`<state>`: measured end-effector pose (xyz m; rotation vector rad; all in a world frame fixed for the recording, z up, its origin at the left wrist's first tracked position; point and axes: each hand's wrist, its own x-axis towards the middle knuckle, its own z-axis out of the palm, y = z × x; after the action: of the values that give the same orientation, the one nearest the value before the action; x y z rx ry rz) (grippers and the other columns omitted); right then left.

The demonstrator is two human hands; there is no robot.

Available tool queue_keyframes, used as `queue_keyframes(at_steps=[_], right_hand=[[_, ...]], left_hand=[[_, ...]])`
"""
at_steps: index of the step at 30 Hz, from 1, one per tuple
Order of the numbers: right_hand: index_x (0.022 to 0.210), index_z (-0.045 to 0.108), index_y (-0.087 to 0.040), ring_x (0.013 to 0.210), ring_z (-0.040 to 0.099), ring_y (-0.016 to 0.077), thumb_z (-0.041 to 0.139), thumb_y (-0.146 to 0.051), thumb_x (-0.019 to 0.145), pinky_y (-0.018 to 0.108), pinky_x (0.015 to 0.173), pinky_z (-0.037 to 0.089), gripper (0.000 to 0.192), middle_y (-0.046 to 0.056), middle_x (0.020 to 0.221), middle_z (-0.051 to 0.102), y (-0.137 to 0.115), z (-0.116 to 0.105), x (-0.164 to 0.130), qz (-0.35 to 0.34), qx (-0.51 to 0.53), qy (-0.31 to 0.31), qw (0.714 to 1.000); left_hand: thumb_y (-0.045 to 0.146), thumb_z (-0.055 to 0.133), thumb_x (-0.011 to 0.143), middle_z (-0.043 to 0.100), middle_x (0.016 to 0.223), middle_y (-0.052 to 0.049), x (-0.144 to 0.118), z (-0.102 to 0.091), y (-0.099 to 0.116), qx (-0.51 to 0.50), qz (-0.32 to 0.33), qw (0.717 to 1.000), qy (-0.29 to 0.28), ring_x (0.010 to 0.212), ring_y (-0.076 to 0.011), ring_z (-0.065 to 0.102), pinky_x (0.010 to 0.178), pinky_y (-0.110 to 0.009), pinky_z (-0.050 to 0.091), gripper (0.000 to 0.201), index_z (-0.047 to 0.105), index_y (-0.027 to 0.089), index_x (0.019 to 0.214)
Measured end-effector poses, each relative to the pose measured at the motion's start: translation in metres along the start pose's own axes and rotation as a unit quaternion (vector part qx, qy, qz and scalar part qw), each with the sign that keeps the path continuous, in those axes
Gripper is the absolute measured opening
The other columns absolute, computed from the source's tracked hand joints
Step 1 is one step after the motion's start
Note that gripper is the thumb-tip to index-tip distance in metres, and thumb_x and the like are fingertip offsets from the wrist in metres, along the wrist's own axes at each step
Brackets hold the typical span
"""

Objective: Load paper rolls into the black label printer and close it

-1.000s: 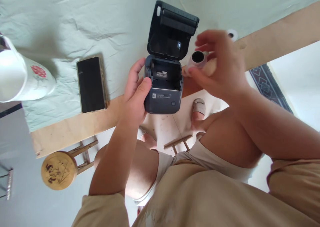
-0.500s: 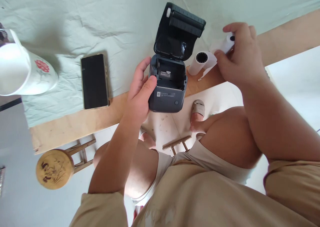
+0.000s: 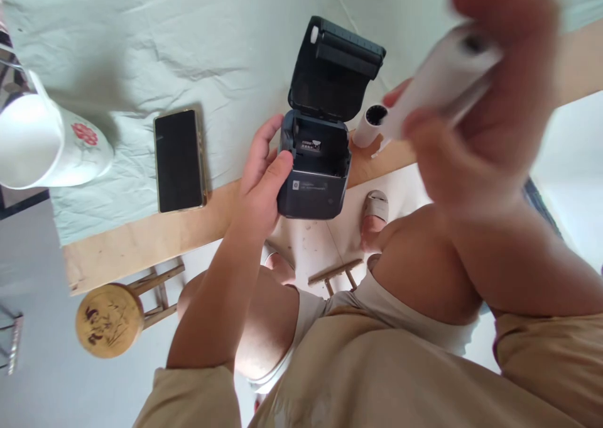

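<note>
My left hand [image 3: 261, 186] grips the left side of a small dark grey printer [image 3: 315, 164] at the table's front edge. Its lid [image 3: 336, 70] stands open and the paper bay is empty. My right hand [image 3: 475, 114], blurred and raised close to the camera, holds a white paper roll [image 3: 438, 79] between thumb and fingers. A second white roll [image 3: 370, 125] with a dark core lies on the table just right of the printer.
A black phone [image 3: 179, 159] lies face up on the pale green cloth [image 3: 141, 51], left of the printer. A white mug with a red flower [image 3: 47, 145] stands at the far left. A round wooden stool [image 3: 109, 319] is below the table's wooden edge [image 3: 141, 239].
My right hand set down the first roll beside the printer, took a second roll from further right, and lifted it up toward the camera. My left hand stayed on the printer.
</note>
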<state>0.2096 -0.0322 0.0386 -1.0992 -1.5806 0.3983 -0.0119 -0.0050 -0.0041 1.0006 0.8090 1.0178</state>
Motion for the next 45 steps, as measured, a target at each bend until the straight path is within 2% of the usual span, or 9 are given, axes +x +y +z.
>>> queue_keyframes(at_steps=[5,11,17,22,27,31,35,42,45], right_hand=[[0.127,0.051,-0.019,0.106,0.062,0.0089,0.056,-0.011,0.082,0.024,0.083,0.055,0.046,0.001,0.126,0.064,-0.019,0.033,0.001,-0.074,-0.147,-0.112,0.980],[0.102,0.054,-0.021,0.082,0.065,0.0141,0.057,-0.019,0.079,0.029,0.060,0.046,0.023,0.002,0.102,0.068,-0.014,0.043,0.006,0.031,-0.233,-0.146,0.961],[0.077,0.059,-0.020,0.087,0.062,0.0135,0.055,-0.012,0.078,0.030,0.073,0.049,0.009,0.001,0.104,0.069,-0.011,0.045,0.001,-0.067,-0.229,-0.140,0.961],[0.075,0.060,-0.020,0.069,0.050,0.0114,0.055,-0.013,0.080,0.030,0.064,0.042,0.010,0.001,0.076,0.060,-0.015,0.044,-0.001,-0.147,-0.191,-0.147,0.959],[0.075,0.061,-0.021,0.073,0.051,0.0121,0.058,-0.026,0.088,0.032,0.067,0.034,0.014,-0.002,0.077,0.063,-0.013,0.044,-0.006,-0.190,-0.190,-0.202,0.942],[0.076,0.064,-0.021,0.076,0.054,0.0131,0.057,-0.043,0.090,0.032,0.070,0.039,0.027,0.000,0.079,0.066,-0.014,0.040,-0.005,-0.153,-0.139,-0.197,0.958],[0.080,0.060,-0.020,0.072,0.051,0.0105,0.057,-0.030,0.089,0.029,0.069,0.042,0.014,0.000,0.077,0.062,-0.014,0.035,-0.003,-0.113,-0.150,-0.162,0.969],[0.091,0.060,-0.022,0.081,0.052,0.0165,0.060,-0.034,0.085,0.037,0.075,0.047,0.013,0.005,0.089,0.062,-0.011,0.034,-0.003,-0.112,-0.187,-0.223,0.950],[0.090,0.059,-0.019,0.085,0.056,0.0148,0.058,-0.030,0.086,0.033,0.072,0.050,0.012,0.006,0.089,0.061,-0.015,0.031,-0.001,-0.106,-0.152,-0.134,0.974]], left_hand=[[0.041,0.071,0.083,0.069,0.117,-0.002,-0.001,-0.002,-0.002,0.001,0.027,1.000,-0.016,0.125,-0.0255,0.062,0.095,-0.035,0.058,0.048,0.054,0.029,0.127],[0.033,0.071,0.085,0.070,0.113,-0.001,-0.006,-0.006,-0.004,0.012,0.032,0.999,-0.025,0.092,-0.0182,0.072,0.066,-0.026,0.057,0.050,0.051,0.032,0.131],[0.041,0.072,0.083,0.069,0.109,-0.002,-0.007,-0.004,-0.002,0.000,0.026,1.000,-0.017,0.097,-0.0211,0.071,0.067,-0.027,0.056,0.052,0.051,0.031,0.129],[0.048,0.069,0.084,0.065,0.119,-0.003,-0.007,-0.006,-0.004,-0.028,0.042,0.998,-0.033,0.114,-0.0241,0.065,0.075,-0.030,0.056,0.050,0.051,0.030,0.128],[0.039,0.075,0.080,0.067,0.102,0.000,-0.007,-0.010,-0.007,0.017,0.046,0.998,-0.045,0.090,-0.0177,0.067,0.073,-0.029,0.053,0.060,0.046,0.033,0.133],[0.030,0.080,0.075,0.066,0.104,0.001,-0.007,-0.011,-0.007,0.058,0.048,0.996,-0.049,0.082,-0.0139,0.065,0.071,-0.027,0.053,0.072,0.041,0.035,0.135],[0.029,0.081,0.072,0.065,0.106,-0.002,-0.007,-0.010,-0.004,0.072,0.034,0.995,-0.051,0.081,-0.0159,0.066,0.065,-0.027,0.052,0.078,0.040,0.035,0.137],[0.034,0.075,0.079,0.065,0.106,-0.003,-0.007,-0.010,-0.005,0.065,0.058,0.995,-0.048,0.086,-0.0194,0.066,0.070,-0.032,0.054,0.062,0.047,0.035,0.135],[0.028,0.081,0.072,0.064,0.107,-0.004,-0.008,-0.010,-0.004,0.073,0.035,0.996,-0.034,0.081,-0.0190,0.065,0.070,-0.032,0.052,0.075,0.045,0.035,0.137]])
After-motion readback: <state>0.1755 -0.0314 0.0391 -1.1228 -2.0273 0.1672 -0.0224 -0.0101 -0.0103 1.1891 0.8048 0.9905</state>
